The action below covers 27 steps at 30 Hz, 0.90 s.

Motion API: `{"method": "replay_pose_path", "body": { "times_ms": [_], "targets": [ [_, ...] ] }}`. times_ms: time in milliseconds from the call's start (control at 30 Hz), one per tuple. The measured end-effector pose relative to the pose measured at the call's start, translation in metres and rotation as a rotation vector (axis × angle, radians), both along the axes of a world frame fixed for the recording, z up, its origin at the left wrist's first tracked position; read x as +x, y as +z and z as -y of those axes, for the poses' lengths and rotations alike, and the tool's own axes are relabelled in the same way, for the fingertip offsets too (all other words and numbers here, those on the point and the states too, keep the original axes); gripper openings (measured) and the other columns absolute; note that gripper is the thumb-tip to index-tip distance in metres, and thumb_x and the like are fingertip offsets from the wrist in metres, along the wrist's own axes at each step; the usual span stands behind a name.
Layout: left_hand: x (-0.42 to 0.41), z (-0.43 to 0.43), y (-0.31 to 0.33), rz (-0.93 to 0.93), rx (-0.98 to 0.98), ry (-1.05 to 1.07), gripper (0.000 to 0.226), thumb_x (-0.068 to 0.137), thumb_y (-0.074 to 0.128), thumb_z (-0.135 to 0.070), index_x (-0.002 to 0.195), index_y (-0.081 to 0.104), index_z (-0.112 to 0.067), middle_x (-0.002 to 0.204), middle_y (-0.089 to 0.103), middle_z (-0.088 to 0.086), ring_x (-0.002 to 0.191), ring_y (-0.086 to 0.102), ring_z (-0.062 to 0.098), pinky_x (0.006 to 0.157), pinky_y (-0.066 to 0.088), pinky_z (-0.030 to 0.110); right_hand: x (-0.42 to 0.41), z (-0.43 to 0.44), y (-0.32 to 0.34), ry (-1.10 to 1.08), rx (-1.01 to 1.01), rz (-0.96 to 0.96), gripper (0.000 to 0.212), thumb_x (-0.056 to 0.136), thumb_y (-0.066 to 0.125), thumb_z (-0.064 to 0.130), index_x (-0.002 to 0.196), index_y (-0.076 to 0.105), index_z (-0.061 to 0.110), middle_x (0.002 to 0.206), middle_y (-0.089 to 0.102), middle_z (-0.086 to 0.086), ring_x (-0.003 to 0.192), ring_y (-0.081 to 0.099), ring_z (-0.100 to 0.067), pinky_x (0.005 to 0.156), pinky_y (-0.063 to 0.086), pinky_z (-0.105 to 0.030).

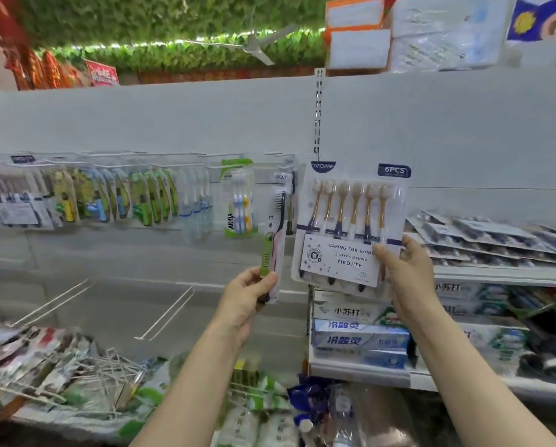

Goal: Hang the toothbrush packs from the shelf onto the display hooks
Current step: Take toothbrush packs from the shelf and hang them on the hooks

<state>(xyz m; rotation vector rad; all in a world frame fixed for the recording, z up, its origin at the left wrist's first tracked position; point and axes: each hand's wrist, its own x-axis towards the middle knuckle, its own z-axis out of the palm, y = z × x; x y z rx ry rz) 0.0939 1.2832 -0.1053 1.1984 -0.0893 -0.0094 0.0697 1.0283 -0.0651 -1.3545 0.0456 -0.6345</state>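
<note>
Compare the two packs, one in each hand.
The narrow pack is slim with a green label; the six-brush pack is wide with a white card. The left hand grips the narrow pack's bottom; the right hand pinches the six-brush pack's lower right corner. Both are held upright.

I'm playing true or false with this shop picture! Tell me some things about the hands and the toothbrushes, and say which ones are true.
1. The right hand holds a six-pack of toothbrushes. True.
2. The left hand holds nothing. False: it grips a narrow pack.
3. More packs lie stacked on the shelf at the right. True.
4. The six-pack's label says 10PCS. False: it says 6PCS.
5. Every hook is full. False: two lower hooks are bare.
</note>
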Motion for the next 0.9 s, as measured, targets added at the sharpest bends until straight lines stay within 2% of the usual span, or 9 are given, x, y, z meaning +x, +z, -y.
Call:
{"method": "replay_pose_path", "body": {
  "times_ms": [100,267,367,467,567,633,733,833,900],
  "targets": [
    [0.015,0.006,-0.002,-0.002,-0.020,-0.069,0.018,0.083,0.071,-0.007,0.100,0.069,-0.010,0.072,0.069,-0.002,0.060,0.060,0.010,0.067,0.048,0.026,0.009,0.003,-0.001,-0.053,0.013,-0.009,0.029,0.093,0.067,0.008,0.121,0.059,0.012,0.102,0.076,-0.002,0.091,0.075,-0.019,0.080,0.060,-0.041],
    [0.040,0.020,0.001,-0.010,-0.028,-0.074,0.011,0.087,0.069,-0.007,0.096,0.070,-0.013,0.072,0.071,-0.003,0.059,0.060,0.009,0.063,0.043,0.025,0.024,0.017,0.003,-0.092,-0.001,-0.019,0.026,0.093,0.068,0.011,0.118,0.061,0.015,0.104,0.075,-0.004,0.094,0.074,-0.022,0.081,0.061,-0.044],
    [0.061,0.028,0.004,-0.036,-0.043,-0.084,0.014,0.086,0.069,-0.006,0.098,0.070,-0.013,0.078,0.071,0.001,0.064,0.060,0.012,0.065,0.046,0.026,0.035,0.026,0.014,-0.112,0.005,0.005,0.022,0.093,0.067,0.009,0.112,0.060,0.017,0.104,0.074,-0.004,0.092,0.074,-0.021,0.079,0.061,-0.040],
    [0.084,0.034,0.006,-0.060,-0.053,-0.088,0.013,0.088,0.068,-0.004,0.099,0.070,-0.010,0.080,0.069,0.004,0.065,0.060,0.013,0.059,0.051,0.023,0.049,0.034,0.021,-0.111,0.013,0.031,0.022,0.093,0.067,0.008,0.113,0.060,0.015,0.101,0.075,-0.003,0.089,0.074,-0.019,0.075,0.061,-0.035],
    [0.105,0.042,0.005,-0.057,-0.065,-0.091,0.014,0.089,0.067,-0.005,0.101,0.069,-0.009,0.081,0.068,0.005,0.066,0.060,0.014,0.067,0.051,0.027,0.064,0.040,0.024,-0.096,0.016,0.047,0.023,0.093,0.067,0.008,0.115,0.060,0.013,0.101,0.074,-0.003,0.089,0.074,-0.019,0.072,0.062,-0.033],
    [0.118,0.047,0.006,-0.047,-0.067,-0.089,0.015,0.089,0.067,-0.005,0.102,0.069,-0.008,0.082,0.069,0.005,0.068,0.060,0.015,0.074,0.050,0.031,0.074,0.045,0.024,-0.086,0.010,0.059,0.021,0.093,0.067,0.008,0.113,0.060,0.013,0.100,0.074,-0.003,0.090,0.074,-0.021,0.075,0.062,-0.036],
    [0.137,0.055,0.008,-0.028,-0.065,-0.071,0.015,0.089,0.066,-0.004,0.104,0.069,-0.008,0.084,0.070,0.005,0.070,0.060,0.015,0.072,0.050,0.030,0.090,0.053,0.023,-0.079,0.025,0.058,0.025,0.093,0.068,0.010,0.116,0.059,0.012,0.105,0.074,-0.007,0.094,0.074,-0.025,0.081,0.061,-0.049],
    [0.153,0.058,0.008,-0.023,-0.081,-0.038,0.016,0.089,0.067,-0.004,0.105,0.069,-0.008,0.085,0.070,0.006,0.071,0.060,0.015,0.069,0.051,0.028,0.103,0.060,0.025,-0.087,0.039,0.068,0.036,0.091,0.070,0.012,0.125,0.057,0.011,0.106,0.074,-0.007,0.094,0.074,-0.025,0.082,0.061,-0.049],
    [0.164,0.059,0.009,-0.019,-0.084,-0.022,0.019,0.089,0.067,-0.005,0.107,0.069,-0.007,0.087,0.071,0.007,0.073,0.061,0.016,0.069,0.051,0.029,0.111,0.062,0.029,-0.091,0.018,0.082,0.033,0.092,0.070,0.012,0.123,0.058,0.012,0.101,0.075,-0.004,0.089,0.075,-0.022,0.080,0.061,-0.049]
  ]
}}
